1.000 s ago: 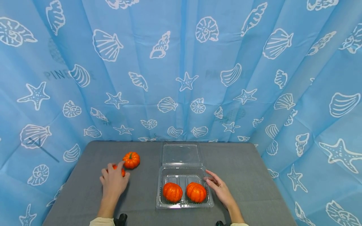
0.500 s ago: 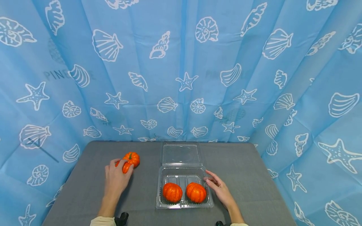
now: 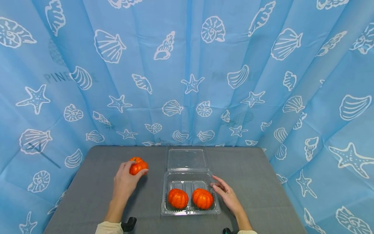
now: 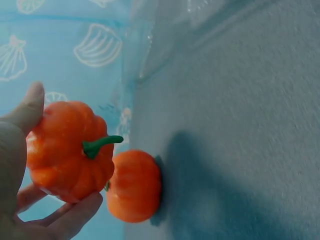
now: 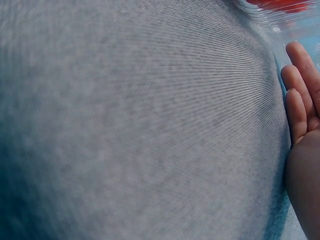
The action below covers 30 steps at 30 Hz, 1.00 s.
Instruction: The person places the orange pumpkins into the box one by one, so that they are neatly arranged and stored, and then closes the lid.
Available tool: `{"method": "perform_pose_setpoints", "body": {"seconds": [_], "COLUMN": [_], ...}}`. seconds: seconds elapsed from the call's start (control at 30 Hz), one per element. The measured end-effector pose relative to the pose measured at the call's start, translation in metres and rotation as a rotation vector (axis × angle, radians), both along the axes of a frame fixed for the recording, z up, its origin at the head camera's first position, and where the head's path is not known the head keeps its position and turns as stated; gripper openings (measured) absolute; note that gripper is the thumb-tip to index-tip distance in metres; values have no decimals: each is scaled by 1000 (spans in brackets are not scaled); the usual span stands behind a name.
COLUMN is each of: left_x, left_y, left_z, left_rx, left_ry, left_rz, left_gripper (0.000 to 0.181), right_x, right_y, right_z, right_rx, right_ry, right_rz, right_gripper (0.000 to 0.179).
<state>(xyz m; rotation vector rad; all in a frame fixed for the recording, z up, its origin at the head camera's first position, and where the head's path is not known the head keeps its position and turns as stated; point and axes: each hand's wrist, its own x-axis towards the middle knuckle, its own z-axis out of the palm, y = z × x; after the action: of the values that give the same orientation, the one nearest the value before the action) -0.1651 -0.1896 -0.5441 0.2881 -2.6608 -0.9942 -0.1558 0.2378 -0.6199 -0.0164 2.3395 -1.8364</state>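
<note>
My left hand grips a small orange pumpkin with a green stem, thumb on one side and fingers on the other. In the left wrist view it is raised off the grey table. Behind it a second pumpkin sits on the cloth, mostly hidden by the held one in the head view. A clear plastic clamshell box lies with two pumpkins, a left one and a right one, in its front half. My right hand rests at the box's right side, fingers extended and fingertips at the rim.
The box's clear lid lies folded back toward the far edge of the grey table. A blue curtain with white shells and starfish hangs behind and around the table.
My left hand has moved forward and to the right with the pumpkin, which now overlaps the one behind it. The right hand and the box have stayed put.
</note>
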Motion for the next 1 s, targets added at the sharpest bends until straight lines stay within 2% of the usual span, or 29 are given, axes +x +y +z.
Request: {"method": "perform_pose_setpoints", "body": {"seconds": [0.33,0.7,1.0], "left_x": [-4,-7,-8], "left_y": [16,37,54], "left_z": [7,16,13], "left_rx": [100,200,287], "left_ry": [117,149,158], "left_rz": [-19,-69,-138], "left_gripper": [48,41,39], "right_x": [0,-1,-1], "right_y": [-1,-1,-1], "right_z": [0,0,1], "right_rx": [6,-5,-5], "right_ry": [12,0,-14], "right_rz": [-7,-8,-16], "right_gripper": [47,47,47]}}
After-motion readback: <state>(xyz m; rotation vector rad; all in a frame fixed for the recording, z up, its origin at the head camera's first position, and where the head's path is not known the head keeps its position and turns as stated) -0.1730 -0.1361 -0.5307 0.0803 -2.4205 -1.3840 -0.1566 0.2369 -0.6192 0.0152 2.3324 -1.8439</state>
